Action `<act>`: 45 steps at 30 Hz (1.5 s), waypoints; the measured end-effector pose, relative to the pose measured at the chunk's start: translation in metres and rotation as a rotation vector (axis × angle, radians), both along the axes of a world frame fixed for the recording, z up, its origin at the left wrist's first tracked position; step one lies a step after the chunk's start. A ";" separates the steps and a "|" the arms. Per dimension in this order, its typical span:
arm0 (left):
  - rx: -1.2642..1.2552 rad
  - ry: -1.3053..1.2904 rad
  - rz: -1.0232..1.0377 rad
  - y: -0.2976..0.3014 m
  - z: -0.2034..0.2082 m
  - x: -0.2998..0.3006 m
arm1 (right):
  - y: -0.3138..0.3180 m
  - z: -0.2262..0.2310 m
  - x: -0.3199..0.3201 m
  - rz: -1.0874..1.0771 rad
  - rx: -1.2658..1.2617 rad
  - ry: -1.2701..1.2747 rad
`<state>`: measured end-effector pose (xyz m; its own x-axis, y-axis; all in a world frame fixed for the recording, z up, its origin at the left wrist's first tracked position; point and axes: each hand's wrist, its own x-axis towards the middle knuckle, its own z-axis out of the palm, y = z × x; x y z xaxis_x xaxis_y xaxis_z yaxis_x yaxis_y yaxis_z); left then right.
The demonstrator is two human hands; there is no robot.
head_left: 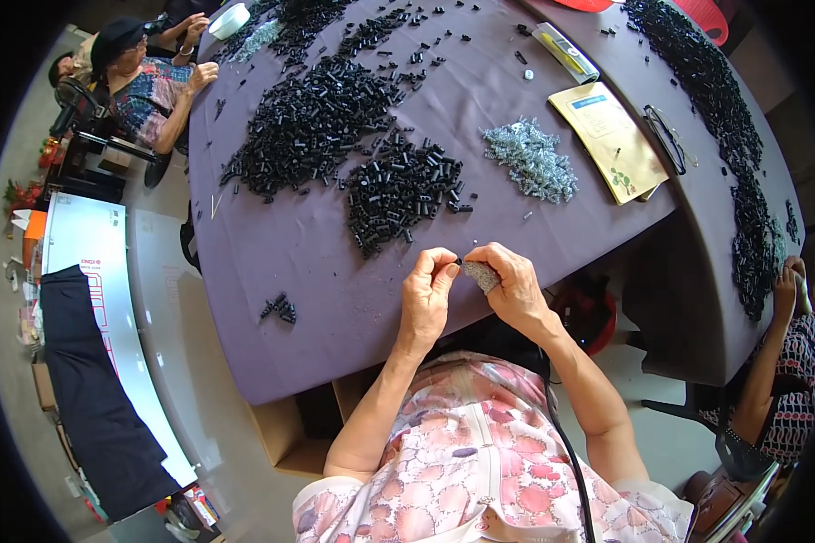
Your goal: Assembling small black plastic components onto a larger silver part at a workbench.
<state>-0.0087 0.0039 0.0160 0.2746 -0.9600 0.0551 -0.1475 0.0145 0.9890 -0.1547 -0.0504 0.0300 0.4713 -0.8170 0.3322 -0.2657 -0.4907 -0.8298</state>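
At the table's near edge my two hands almost meet. My left hand (pixel 427 294) is closed in a pinch on a small black plastic piece (pixel 459 261), mostly hidden by the fingertips. My right hand (pixel 512 285) is closed round a grey speckled lump (pixel 482 275); its material is unclear, and its top lies close to the black piece. Just beyond the hands is a heap of short black plastic cylinders (pixel 398 190). To its right lies a pile of small clear plastic pieces (pixel 532 158). A few black cylinders (pixel 281 308) form a little group at the left.
A larger black heap (pixel 312 118) covers the far left of the purple tablecloth (pixel 335 348). A yellow booklet (pixel 611 140) and eyeglasses (pixel 666 140) lie at right. Other people sit at the far left (pixel 149 86) and right (pixel 779 371). A red basin (pixel 598 317) stands below the table.
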 end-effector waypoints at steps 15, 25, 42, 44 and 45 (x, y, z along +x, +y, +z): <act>0.118 0.458 -0.072 0.004 0.001 0.001 | 0.000 -0.003 -0.004 0.021 0.215 -0.049; 0.100 0.832 -0.081 0.005 0.008 -0.004 | -0.008 0.000 -0.001 0.247 0.937 -0.444; 0.061 1.014 0.046 0.011 0.005 0.031 | -0.014 0.009 0.017 0.138 0.845 -0.216; 0.014 1.066 -0.001 0.014 0.002 0.039 | -0.022 0.008 0.018 0.047 0.856 -0.319; 0.006 1.065 0.011 0.015 0.003 0.042 | -0.027 0.008 0.017 0.024 0.820 -0.326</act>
